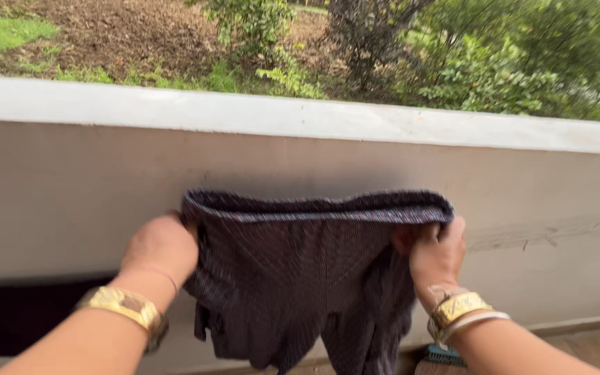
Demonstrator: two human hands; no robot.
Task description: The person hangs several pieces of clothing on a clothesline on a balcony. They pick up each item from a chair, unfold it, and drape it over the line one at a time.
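Before the wall point(300, 173), a dark garment point(300, 271) hangs stretched level between both hands, left hand point(161, 246) and right hand point(437, 255) each clenched on a waistband end, equally near, fabric drooping below.

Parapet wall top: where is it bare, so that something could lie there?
The whole white top of the parapet wall is bare, bordered by bushes behind. Below it is crowded: the left hand and right hand stretch a dark garment; another dark cloth lies lower left.
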